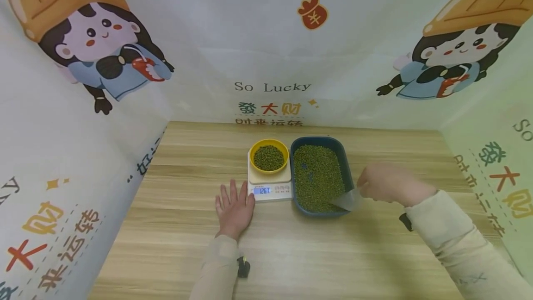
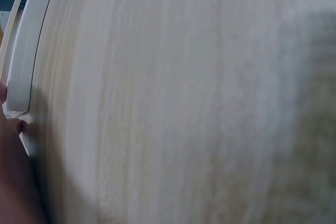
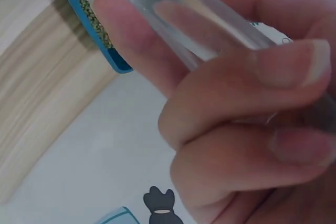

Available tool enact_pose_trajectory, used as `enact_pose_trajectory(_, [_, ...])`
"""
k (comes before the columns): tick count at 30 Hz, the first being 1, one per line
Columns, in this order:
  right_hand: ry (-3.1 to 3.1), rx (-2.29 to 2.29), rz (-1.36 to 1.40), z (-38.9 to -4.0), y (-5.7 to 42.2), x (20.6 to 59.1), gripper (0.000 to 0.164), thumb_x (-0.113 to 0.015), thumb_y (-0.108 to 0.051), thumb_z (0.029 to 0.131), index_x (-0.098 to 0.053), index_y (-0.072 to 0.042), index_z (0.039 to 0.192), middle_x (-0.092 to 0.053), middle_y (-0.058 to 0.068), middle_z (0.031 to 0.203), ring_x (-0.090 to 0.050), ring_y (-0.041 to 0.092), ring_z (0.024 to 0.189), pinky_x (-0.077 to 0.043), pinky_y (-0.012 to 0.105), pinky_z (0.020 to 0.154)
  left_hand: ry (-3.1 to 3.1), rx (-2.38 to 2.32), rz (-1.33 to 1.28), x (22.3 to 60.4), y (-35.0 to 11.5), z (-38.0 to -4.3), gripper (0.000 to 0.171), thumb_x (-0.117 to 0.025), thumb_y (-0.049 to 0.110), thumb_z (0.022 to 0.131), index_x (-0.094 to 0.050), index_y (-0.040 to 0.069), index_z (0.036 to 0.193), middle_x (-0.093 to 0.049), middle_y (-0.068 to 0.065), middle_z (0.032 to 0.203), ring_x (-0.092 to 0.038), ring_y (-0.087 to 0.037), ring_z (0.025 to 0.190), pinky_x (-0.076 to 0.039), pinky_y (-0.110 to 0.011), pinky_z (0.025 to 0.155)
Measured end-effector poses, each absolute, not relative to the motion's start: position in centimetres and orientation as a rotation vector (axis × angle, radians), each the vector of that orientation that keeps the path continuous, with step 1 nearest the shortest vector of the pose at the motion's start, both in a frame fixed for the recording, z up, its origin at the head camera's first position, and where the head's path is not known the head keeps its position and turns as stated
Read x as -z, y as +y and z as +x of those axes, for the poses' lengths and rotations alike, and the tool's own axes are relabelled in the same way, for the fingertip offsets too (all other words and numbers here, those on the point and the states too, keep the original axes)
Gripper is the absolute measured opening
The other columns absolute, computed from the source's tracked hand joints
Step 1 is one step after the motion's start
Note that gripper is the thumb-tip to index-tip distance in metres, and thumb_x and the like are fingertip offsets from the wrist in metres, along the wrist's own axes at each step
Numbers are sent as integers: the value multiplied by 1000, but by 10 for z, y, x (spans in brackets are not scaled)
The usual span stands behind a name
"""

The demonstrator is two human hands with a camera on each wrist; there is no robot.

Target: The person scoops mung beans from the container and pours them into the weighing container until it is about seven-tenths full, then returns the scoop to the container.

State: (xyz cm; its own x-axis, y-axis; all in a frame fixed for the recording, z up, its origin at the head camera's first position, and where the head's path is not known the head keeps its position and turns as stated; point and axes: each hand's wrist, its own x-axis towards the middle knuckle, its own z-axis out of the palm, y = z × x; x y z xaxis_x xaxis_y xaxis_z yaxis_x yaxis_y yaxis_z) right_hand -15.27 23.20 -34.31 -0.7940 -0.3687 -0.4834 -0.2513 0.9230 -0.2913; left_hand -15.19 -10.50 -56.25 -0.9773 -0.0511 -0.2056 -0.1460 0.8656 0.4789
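My right hand (image 1: 387, 183) grips the handle of a clear plastic scoop (image 1: 350, 199), its fingers curled round it in the right wrist view. The scoop's end dips over the front right corner of a dark blue tub (image 1: 347, 168) of small green beans (image 1: 318, 175). Palm down, my left hand (image 1: 235, 209) rests on the table with fingers spread, its thumb side right at a white kitchen scale (image 1: 285, 192). On the scale sits a yellow bowl (image 1: 269, 141) partly filled with the same beans. The lit display (image 1: 262, 191) shows digits near 126.
The wooden table (image 1: 187, 165) meets printed white sheets (image 1: 200, 59) at the back and both sides. Scale and tub stand side by side, close together. A couple of small dark blue bits (image 1: 310, 177) lie among the beans in the tub.
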Motion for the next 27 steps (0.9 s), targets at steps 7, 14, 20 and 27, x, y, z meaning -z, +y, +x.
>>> enact_pose_trajectory(7, [2715, 255, -502, -144, 225, 363, 22, -53, -9, 87, -70, -10, 73, -62, 4, 67, -46, 11, 52, -41, 26, 46, 2866, -738, -151, 564, -105, -152, 56, -18, 46, 102, -19, 21, 152, 4, -8, 159, 17, -37, 139, 8, -60, 110])
enact_pose_trajectory(14, [2936, 152, -518, -130, 213, 395, 25, -52, 2, 84, -55, -10, 63, -45, -1, 53, -40, 12, 44, -38, 24, 34, 2858, -744, -160, 560, -105, -152, 57, -18, 46, 102, -19, 22, 152, 5, -8, 159, 18, -36, 139, 8, -60, 110])
enact_pose_trajectory(20, [3046, 74, -489, -127, 210, 428, 28, -55, 5, 83, -59, 5, 110, -49, 6, 57, -43, 15, 43, -40, 28, 30, 2865, -765, -155, 560, -104, -154, 56, -19, 46, 102, -20, 20, 152, 4, -9, 159, 18, -37, 138, 9, -60, 110])
enact_pose_trajectory(27, [3171, 141, -413, -131, 202, 459, 42, -61, -1, 82, -54, 8, 123, -55, 12, 63, -43, 16, 39, -40, 31, 30, 2881, -769, -156, 559, -103, -150, 55, -20, 44, 102, -23, 19, 152, 1, -10, 159, 14, -38, 139, 6, -61, 110])
